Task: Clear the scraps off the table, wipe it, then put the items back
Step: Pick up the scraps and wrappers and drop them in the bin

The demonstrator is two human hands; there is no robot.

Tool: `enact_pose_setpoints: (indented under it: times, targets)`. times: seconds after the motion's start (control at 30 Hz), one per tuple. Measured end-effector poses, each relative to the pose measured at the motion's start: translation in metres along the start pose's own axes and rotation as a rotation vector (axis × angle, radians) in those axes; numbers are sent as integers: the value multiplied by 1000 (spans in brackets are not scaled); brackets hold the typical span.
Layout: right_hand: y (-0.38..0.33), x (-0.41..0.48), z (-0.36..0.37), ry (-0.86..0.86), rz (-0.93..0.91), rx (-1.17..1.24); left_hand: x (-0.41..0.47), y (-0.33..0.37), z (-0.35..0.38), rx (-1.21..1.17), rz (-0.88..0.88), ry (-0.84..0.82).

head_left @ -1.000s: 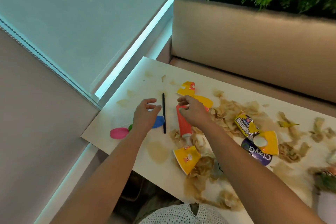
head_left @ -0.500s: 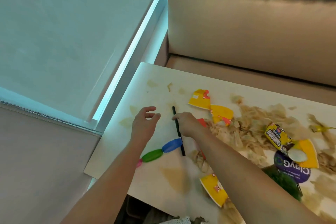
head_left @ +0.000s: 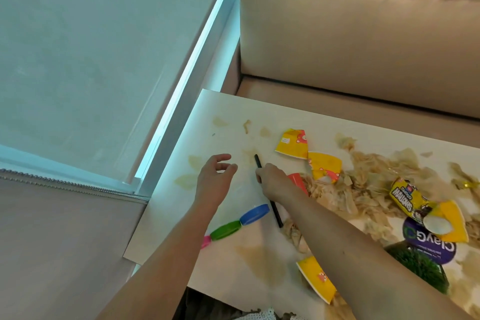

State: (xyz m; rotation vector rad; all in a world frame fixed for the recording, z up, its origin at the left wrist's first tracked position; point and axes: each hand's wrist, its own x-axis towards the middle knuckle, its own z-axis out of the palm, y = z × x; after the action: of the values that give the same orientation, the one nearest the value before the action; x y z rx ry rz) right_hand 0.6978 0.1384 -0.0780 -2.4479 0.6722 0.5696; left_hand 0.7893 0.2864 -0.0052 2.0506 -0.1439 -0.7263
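Observation:
A white table (head_left: 207, 109) carries brown paper scraps (head_left: 337, 189), torn yellow cup pieces (head_left: 293, 143) and a yellow snack wrapper (head_left: 405, 197). A thin black straw (head_left: 275, 210) lies across the table's left part. My right hand (head_left: 272, 182) rests over the straw's middle with its fingers curled round it. My left hand (head_left: 215, 179) hovers just left of it, fingers loosely bent and holding nothing. Blue (head_left: 254, 214), green (head_left: 225, 230) and pink (head_left: 206, 241) lids lie in a row near my left forearm. A red tube (head_left: 296, 180) is partly hidden behind my right hand.
A purple round lid marked Clay (head_left: 428, 241) and a green plant (head_left: 420, 270) sit at the right. A beige sofa (head_left: 363, 47) stands behind the table, a window blind (head_left: 91, 47) to the left. Brown stains (head_left: 259, 262) mark the tabletop near the front edge.
My right hand has moved left from the red tube onto the black straw and closed on it. The view has tilted up. My left hand stays open beside it.

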Motion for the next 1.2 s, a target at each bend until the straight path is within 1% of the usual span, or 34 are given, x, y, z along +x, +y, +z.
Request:
enact_pose_setpoints:
  times: [0.1, 0.17, 0.27, 0.37, 0.47, 0.57, 0.63, 0.77, 0.97, 1.03, 1.07, 1.13, 1.2]
  targets:
    - [-1, 0, 1, 25, 21, 36, 1, 2, 1, -25, -2, -14]
    - [0, 0, -1, 70, 40, 108, 2, 3, 2, -39, -5, -27]
    - [1, -1, -12, 174, 44, 267, 1, 4, 5, -68, -12, -51]
    - [-1, -3, -31, 318, 11, 429, 2, 9, 12, -81, -21, -77]
    - [-5, -5, -53, 450, -33, 529, 3, 17, 23, -62, -14, -105]
    - [-11, -4, -67, 511, -61, 613, 5, 25, 33, -51, 3, -142]
    - [-15, -2, -71, 499, -61, 678, 7, 29, 37, -74, 0, -159]
    - [-18, 1, -72, 438, -21, 789, 11, 29, 32, -85, 14, -140]
    - [-22, 12, -71, 227, -58, 939, 21, 19, 17, -30, -13, -127]
    - [-24, 21, -66, 216, -30, 937, 26, 16, 12, -29, -29, -84]
    - [-23, 29, -63, 247, -2, 906, 28, 13, 9, -36, -37, -56]
    - [-20, 47, -56, 330, 54, 749, 34, 9, 1, -60, -59, -9]
    - [-14, 67, -51, 348, 89, 553, 39, 4, -7, -91, -80, 14]
